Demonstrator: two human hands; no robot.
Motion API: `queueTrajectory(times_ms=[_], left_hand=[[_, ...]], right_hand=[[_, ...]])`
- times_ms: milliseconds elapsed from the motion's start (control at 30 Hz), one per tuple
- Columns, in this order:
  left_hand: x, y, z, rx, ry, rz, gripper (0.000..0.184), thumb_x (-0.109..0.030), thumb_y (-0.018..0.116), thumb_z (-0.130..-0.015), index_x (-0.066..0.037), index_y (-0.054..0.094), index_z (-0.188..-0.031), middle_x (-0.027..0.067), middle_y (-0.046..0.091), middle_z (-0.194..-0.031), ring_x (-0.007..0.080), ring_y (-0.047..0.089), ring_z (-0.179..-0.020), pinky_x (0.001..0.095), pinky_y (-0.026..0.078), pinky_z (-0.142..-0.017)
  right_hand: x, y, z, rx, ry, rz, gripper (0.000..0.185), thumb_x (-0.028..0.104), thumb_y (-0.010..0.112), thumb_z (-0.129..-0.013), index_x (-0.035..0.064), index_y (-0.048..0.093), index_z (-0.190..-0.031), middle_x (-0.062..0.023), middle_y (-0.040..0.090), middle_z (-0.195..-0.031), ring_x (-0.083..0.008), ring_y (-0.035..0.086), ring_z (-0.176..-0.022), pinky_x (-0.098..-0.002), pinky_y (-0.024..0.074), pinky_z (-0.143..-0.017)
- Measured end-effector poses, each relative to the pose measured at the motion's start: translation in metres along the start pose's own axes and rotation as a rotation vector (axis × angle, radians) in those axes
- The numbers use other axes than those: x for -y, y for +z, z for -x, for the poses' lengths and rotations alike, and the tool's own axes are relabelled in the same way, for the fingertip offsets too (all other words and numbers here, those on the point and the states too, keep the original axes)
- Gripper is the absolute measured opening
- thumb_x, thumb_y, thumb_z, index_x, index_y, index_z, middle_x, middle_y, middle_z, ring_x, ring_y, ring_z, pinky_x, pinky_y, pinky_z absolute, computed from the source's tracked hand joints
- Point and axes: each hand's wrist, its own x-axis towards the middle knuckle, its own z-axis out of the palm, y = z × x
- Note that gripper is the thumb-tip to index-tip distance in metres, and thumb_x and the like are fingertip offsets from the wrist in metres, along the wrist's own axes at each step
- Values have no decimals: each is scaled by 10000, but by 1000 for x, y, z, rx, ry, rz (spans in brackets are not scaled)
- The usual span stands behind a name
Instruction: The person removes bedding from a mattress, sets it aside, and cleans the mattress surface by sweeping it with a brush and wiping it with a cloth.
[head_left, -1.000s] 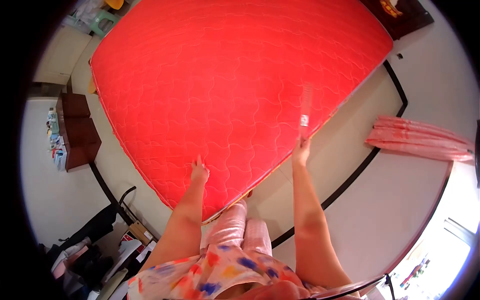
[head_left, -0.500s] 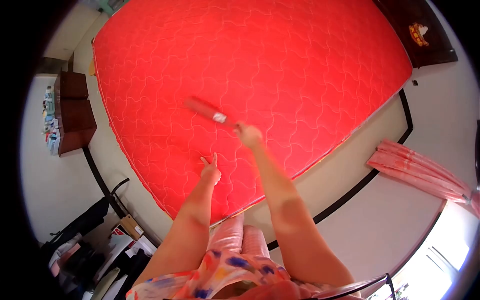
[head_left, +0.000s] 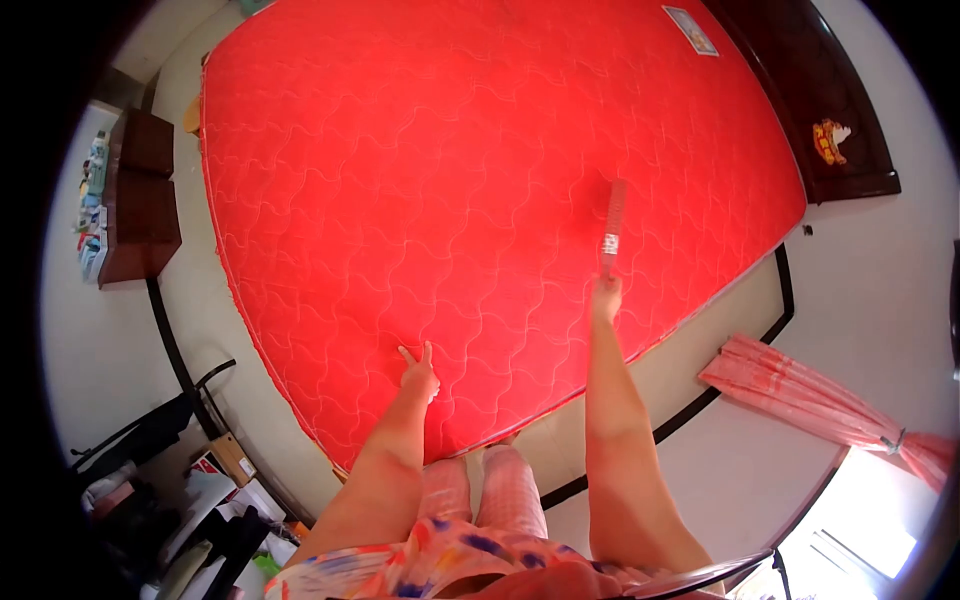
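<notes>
My right hand [head_left: 607,297] is closed around the handle of a long reddish-brown bed brush [head_left: 616,208] with a white label near the handle. The brush points away from me over the right part of a red quilted mattress [head_left: 400,150]; whether its bristles touch the cover is hard to tell. Lower left, my left hand [head_left: 421,378] leans on the mattress near its front edge. Two of its digits are stretched apart in a V and the others are partly hidden. It holds nothing that I can see.
A dark wooden headboard [head_left: 848,110] stands at the right, with a small picture card [head_left: 690,31] on the mattress beside it. Brown cabinets [head_left: 145,230] with bottles on top are at the left. A pink curtain [head_left: 790,395] hangs at the right. Clutter and a cardboard box [head_left: 232,460] fill the lower left.
My right hand has swung the brush to the right across the mattress, and the brush has turned from pointing left to pointing away from me. My left hand stays on the mattress.
</notes>
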Motion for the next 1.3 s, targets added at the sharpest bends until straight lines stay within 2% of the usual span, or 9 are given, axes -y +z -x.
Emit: queueTrajectory(times_ms=[200, 333, 500, 667, 767, 933, 1067, 1167, 1300], left_hand=[[-15, -43, 37, 109, -81, 299, 1016, -63, 700, -678, -286, 15, -1395, 285, -307, -1318, 402, 582, -901, 399, 531, -707], [-11, -31, 28, 86, -81, 381, 772, -160, 621, -740, -266, 108, -1306, 243, -49, -1232, 347, 565, -824, 415, 503, -680], [-3, -6, 6, 130, -210, 607, 459, -274, 537, -789, -239, 265, -1157, 167, 160, -1050, 291, 522, -780, 427, 454, -649], [-19, -14, -4, 220, -592, 1354, 246, -387, 452, -838, -212, 422, -1009, 91, 370, -869, 235, 478, -736, 439, 404, -619], [-21, -20, -16, 267, -782, 1667, 288, -456, 402, -868, -196, 516, -919, 45, 495, -759, 202, 452, -710, 446, 375, -600], [51, 41, -128, 125, -163, 1068, 287, -393, 407, -882, -177, 548, -1010, 57, 579, -761, 164, 541, -657, 377, 434, -558], [-51, -81, -100, -218, -23, 589, 293, -293, 443, -865, -186, 424, -1137, 68, 546, -929, 196, 556, -796, 436, 424, -720], [-141, -160, -80, -345, 150, -442, 406, -218, 469, -851, -193, 331, -1233, 76, 522, -1054, 221, 567, -900, 481, 416, -841], [-230, -226, -62, -154, -132, 301, 658, -193, 500, -833, -244, 115, -1365, 116, 417, -1243, 235, 551, -990, 489, 370, -955]], right_hand=[[84, 77, 51, 568, -339, -12, 347, 117, 597, -797, 77, 473, -1118, -33, 518, -746, -118, 483, -642, -289, 416, -545], [146, 137, 95, 1067, -495, -142, 407, 117, 597, -794, 79, 467, -1177, -113, 602, -917, -179, 574, -792, -318, 466, -645], [187, 179, 100, 1359, -694, 315, 341, 131, 584, -804, 60, 507, -1128, -159, 594, -987, -231, 581, -883, -355, 464, -755], [192, 182, 21, 1234, -570, 146, 348, 122, 601, -774, 31, 523, -1100, -156, 610, -954, -261, 585, -887, -356, 456, -767], [157, 184, -57, 1104, -316, -44, 366, 137, 592, -814, 53, 474, -1150, -77, 591, -854, -154, 566, -723, -273, 476, -564], [86, 149, -196, 605, -105, -273, 299, 122, 585, -818, 43, 467, -1081, -18, 538, -670, -87, 506, -525, -203, 391, -417], [102, 83, -248, 369, 169, -602, 276, 95, 551, -819, 45, 452, -1072, -10, 497, -634, -83, 476, -484, -206, 368, -390], [108, 83, -268, 234, 205, -675, 295, 66, 537, -828, 35, 431, -1102, -10, 488, -657, -78, 452, -481, -208, 362, -393], [136, 105, -266, 237, 214, -743, 296, 60, 528, -839, 35, 430, -1118, 0, 478, -673, -68, 441, -503, -201, 365, -408]])
